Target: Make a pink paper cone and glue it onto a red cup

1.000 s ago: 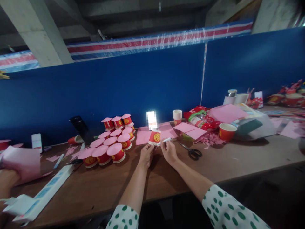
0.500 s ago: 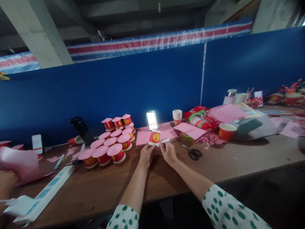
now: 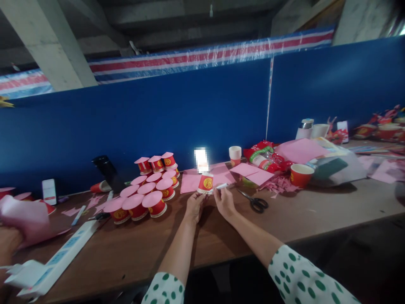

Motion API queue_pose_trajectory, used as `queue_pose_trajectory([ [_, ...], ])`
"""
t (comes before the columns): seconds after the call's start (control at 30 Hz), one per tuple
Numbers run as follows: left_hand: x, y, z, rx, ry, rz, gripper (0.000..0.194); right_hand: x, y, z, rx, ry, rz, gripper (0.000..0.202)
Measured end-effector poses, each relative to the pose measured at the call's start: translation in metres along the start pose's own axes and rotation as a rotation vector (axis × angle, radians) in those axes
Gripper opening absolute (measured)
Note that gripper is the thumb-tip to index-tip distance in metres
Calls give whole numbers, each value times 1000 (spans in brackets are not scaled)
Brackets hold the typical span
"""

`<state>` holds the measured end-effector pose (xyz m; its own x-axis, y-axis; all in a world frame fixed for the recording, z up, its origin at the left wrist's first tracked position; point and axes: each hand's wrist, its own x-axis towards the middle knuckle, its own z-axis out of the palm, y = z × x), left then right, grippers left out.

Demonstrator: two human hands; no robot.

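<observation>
A red paper cup (image 3: 206,183) with a gold emblem is upside down in front of me, its patterned rim toward me. My left hand (image 3: 195,206) grips it at the rim on the left side. In my right hand (image 3: 224,202) is a white pen (image 3: 222,186), its tip end close to the cup's lower right rim. Whether the tip touches the cup I cannot make out. Behind the cup lie sheets of pink paper (image 3: 188,180). Several red cups topped with pink paper discs (image 3: 154,198) stand to the left, some stacked.
Black-handled scissors (image 3: 258,204) lie right of my hand. Beyond are pink paper scraps (image 3: 278,185), an upright red cup (image 3: 302,175) and a white cup (image 3: 235,153). At left are a power strip (image 3: 65,257), a black bottle (image 3: 108,171) and another person's hand (image 3: 9,242) with pink paper.
The cup and pen have shifted very slightly to the right with my hands. Otherwise the scene looks the same.
</observation>
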<state>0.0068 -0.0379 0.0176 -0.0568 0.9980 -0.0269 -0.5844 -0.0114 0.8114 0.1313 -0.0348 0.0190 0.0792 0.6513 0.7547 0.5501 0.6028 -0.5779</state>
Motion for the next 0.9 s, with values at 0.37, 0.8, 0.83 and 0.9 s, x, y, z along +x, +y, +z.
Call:
queue_pose_trajectory([
  [0.37, -2, 2, 3, 7, 1, -1, 23, 0, 2, 0, -19, 6, 21, 23],
  [0.8, 2, 0, -3, 40, -6, 11, 22, 1, 1, -1, -60, -34, 44, 27],
  [0.83, 2, -1, -4, 45, -5, 15, 21, 1, 1, -1, -64, -36, 44, 27],
  [0.9, 3, -1, -5, 43, -2, 17, 20, 2, 1, 0, -65, -35, 49, 28],
])
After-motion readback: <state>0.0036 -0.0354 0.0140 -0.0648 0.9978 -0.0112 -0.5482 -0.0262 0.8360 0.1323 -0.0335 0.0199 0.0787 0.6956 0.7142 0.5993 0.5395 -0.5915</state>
